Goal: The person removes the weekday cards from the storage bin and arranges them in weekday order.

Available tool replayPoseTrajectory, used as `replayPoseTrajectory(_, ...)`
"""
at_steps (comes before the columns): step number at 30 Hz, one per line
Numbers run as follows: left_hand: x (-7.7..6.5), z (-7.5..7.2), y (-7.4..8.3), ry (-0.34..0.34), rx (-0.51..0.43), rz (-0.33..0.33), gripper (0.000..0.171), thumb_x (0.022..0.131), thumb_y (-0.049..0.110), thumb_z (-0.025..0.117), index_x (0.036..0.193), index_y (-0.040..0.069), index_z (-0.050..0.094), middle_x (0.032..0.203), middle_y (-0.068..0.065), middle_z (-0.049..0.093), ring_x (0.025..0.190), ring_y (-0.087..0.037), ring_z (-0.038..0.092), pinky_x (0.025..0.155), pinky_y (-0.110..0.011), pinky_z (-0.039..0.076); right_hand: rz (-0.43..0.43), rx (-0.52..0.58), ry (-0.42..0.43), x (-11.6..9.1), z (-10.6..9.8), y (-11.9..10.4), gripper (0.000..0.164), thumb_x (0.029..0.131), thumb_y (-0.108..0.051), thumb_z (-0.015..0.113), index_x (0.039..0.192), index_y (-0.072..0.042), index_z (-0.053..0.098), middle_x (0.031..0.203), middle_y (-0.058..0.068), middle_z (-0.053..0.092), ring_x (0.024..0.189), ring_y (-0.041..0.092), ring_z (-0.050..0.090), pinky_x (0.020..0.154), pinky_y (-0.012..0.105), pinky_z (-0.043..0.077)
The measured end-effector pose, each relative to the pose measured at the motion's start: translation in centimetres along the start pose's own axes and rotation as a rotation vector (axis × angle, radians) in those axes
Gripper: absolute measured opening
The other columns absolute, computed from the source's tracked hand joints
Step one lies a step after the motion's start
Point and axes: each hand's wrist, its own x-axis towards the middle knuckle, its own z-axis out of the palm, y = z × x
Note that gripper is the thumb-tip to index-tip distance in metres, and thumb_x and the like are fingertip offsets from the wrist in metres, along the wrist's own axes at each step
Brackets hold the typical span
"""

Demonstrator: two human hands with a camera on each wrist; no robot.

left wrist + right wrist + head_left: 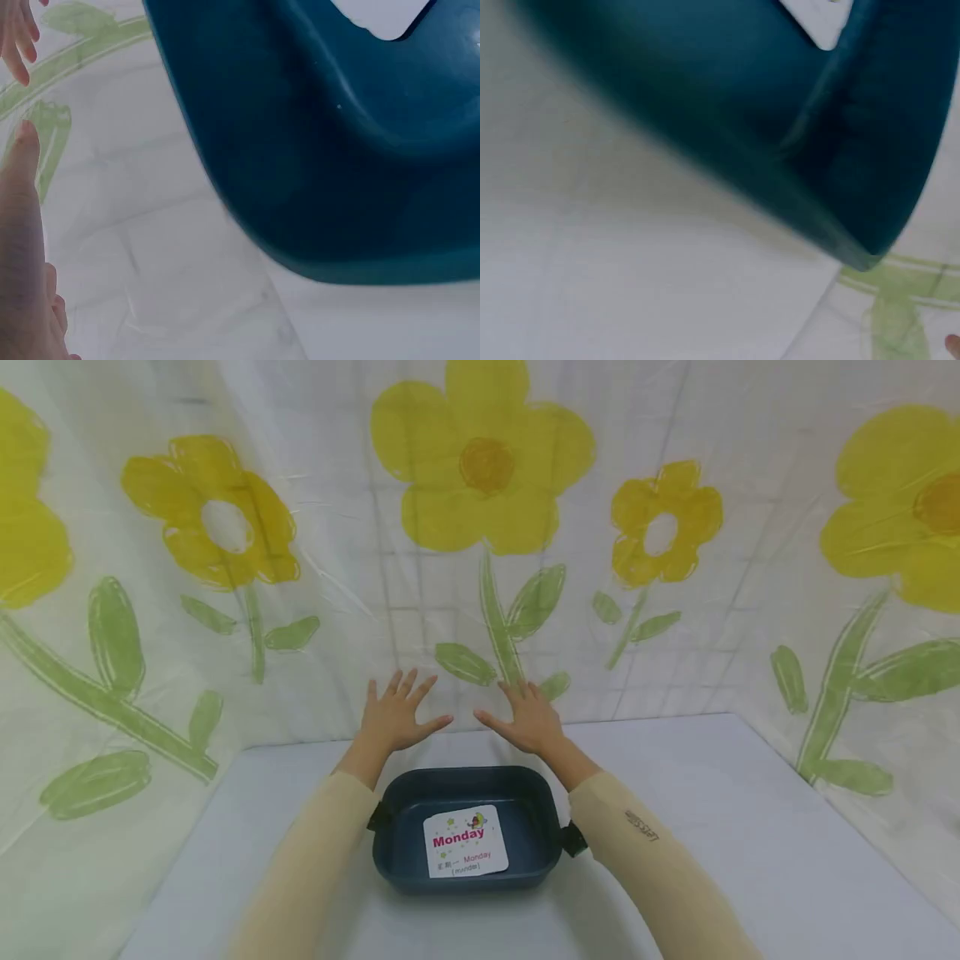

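Note:
A dark blue rectangular pan (pixel 531 810) with black side handles stands on the white table. Inside it lies a white card (pixel 467 843) printed "Monday" in pink, with small stars and a picture. Beyond the pan's far rim, my left hand (pixel 395 717) is held out with fingers spread, holding nothing. Opposite it, my right hand (pixel 528 720) is stretched out the same way, its thumb pointing toward the left thumb across a gap. In the left wrist view the pan's wall fills the upper right, and the left hand shows at the left edge. Only a fingertip of the right hand shows in the right wrist view.
The white table (pixel 690 810) reaches back to a hanging translucent curtain (pixel 337 635) with yellow flowers and green stems. The curtain also runs along both sides. Beige sleeves cover both forearms, which pass on either side of the pan near its handle (pixel 574 839).

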Motion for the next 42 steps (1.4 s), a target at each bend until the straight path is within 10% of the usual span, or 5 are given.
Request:
replayPoseTrajectory(12, -2.5, 1.3, -0.6, 0.012, -0.122, -0.019, 0.066, 0.088, 0.057, 0.047, 0.137, 0.013, 0.044, 0.137, -0.013, 0.047, 0.124, -0.032, 0.045, 0.099, -0.059, 0.032, -0.080, 0.131, -0.023, -2.8, 0.9, 0.9, 0.077, 0.084, -0.065, 0.046, 0.144, -0.019, 0.033, 0.151, 0.014, 0.023, 0.137, 0.033, 0.024, 0.098, 0.059, 0.034)
replayPoseTrajectory(26, -7.9, 1.6, -2.1, 0.024, -0.696, -0.240, 0.052, 0.086, 0.034, 0.064, 0.129, 0.007, 0.053, 0.129, -0.016, 0.055, 0.117, -0.034, 0.052, 0.089, -0.045, 0.048, -0.174, 0.201, -0.008, -8.6, 1.2, 1.8, 0.071, 0.085, -0.061, 0.050, 0.143, -0.022, 0.035, 0.151, 0.008, 0.026, 0.136, 0.030, 0.027, 0.096, 0.060, 0.036)
replayPoseTrajectory(42, -12.6, 2.5, -1.4, -0.015, -0.809, -0.260, 0.048, 0.085, 0.025, 0.067, 0.126, 0.004, 0.055, 0.127, -0.019, 0.055, 0.116, -0.034, 0.053, 0.090, -0.042, 0.047, -0.235, 0.243, 0.032, -11.8, 2.0, 1.1, 0.072, 0.084, -0.057, 0.055, 0.143, -0.023, 0.033, 0.147, 0.004, 0.033, 0.132, 0.026, 0.034, 0.096, 0.055, 0.040)
